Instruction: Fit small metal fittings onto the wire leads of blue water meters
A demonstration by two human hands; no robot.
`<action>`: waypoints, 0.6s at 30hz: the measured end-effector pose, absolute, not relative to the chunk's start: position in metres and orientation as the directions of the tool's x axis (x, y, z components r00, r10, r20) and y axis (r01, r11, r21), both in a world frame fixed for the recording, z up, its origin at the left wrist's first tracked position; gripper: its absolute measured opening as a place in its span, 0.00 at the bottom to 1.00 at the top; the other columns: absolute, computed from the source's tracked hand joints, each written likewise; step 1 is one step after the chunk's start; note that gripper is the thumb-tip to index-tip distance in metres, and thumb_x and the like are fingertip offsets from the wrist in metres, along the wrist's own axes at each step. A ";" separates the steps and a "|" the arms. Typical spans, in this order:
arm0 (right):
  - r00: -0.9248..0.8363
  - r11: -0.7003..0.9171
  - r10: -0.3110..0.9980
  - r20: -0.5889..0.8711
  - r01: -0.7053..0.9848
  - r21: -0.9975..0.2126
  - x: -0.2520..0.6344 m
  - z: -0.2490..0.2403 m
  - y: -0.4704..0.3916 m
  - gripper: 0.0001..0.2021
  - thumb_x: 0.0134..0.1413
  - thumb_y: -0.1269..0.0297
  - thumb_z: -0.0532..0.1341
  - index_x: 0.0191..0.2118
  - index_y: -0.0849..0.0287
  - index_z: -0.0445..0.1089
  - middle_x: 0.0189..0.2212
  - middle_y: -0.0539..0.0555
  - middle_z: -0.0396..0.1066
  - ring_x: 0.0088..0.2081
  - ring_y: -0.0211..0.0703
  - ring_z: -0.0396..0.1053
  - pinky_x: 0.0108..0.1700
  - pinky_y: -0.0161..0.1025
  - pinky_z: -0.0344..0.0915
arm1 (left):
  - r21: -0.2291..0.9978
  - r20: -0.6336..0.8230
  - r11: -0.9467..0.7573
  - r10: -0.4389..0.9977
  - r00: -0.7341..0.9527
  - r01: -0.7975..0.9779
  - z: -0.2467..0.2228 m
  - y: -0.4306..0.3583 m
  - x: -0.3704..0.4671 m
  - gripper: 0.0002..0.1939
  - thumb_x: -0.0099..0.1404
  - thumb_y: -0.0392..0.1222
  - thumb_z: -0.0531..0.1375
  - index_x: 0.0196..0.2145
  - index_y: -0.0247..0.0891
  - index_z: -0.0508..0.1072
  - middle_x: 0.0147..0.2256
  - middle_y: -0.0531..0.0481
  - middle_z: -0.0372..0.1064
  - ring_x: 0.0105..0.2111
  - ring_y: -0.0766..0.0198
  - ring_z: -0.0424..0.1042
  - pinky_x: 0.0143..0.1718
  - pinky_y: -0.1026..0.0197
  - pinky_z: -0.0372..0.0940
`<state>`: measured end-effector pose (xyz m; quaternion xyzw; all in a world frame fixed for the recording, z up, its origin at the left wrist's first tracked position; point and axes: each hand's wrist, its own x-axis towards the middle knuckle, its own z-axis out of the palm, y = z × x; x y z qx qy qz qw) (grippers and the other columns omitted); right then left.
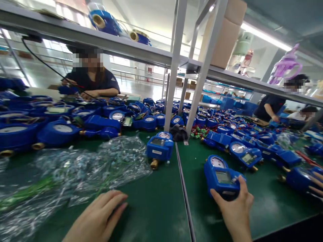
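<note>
My right hand (233, 210): thumb and fingers clasped round the near end of a blue water meter (222, 176) on the green bench mat (156, 208), right of the centre seam; my left hand (99, 216): fingers loosely spread, flat on the mat, touching crumpled plastic bags (75, 171); second meter (160, 148) beyond, by the shelf post (175, 67).

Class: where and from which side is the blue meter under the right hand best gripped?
Grip the blue meter across the near end of its boxy body, coming from the near side as the right hand does; its dial and display face up, so probably avoid those.
</note>
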<state>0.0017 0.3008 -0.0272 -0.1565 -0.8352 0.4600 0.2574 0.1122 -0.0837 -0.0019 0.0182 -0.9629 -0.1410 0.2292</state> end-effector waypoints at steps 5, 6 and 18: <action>-0.835 0.509 0.478 0.274 0.009 -0.861 0.016 -0.023 0.254 0.58 0.37 0.36 0.67 0.69 0.51 0.37 0.55 0.68 0.45 0.61 0.77 0.43 0.52 0.73 0.56 | 0.139 0.351 0.990 -0.065 -0.934 -0.017 0.057 -0.123 0.064 0.21 0.68 0.51 0.47 0.42 0.40 0.76 0.43 0.41 0.72 0.42 0.48 0.70 0.47 0.47 0.64; -0.839 0.507 0.466 0.281 -0.008 -0.862 0.016 -0.024 0.250 0.58 0.38 0.37 0.67 0.69 0.51 0.36 0.55 0.68 0.44 0.61 0.77 0.41 0.52 0.75 0.54 | 0.126 0.319 0.992 -0.027 -0.947 0.014 0.061 -0.128 0.050 0.20 0.68 0.50 0.48 0.41 0.40 0.77 0.42 0.41 0.73 0.42 0.48 0.70 0.48 0.47 0.63; -0.758 0.571 0.395 0.518 -0.239 -0.785 0.042 -0.039 0.248 0.39 0.55 0.44 0.59 0.66 0.56 0.46 0.55 0.68 0.54 0.57 0.67 0.56 0.51 0.66 0.63 | 0.253 0.399 0.967 -0.121 -0.909 -0.018 0.108 -0.126 0.029 0.20 0.68 0.54 0.51 0.38 0.38 0.76 0.38 0.49 0.73 0.38 0.53 0.71 0.46 0.51 0.64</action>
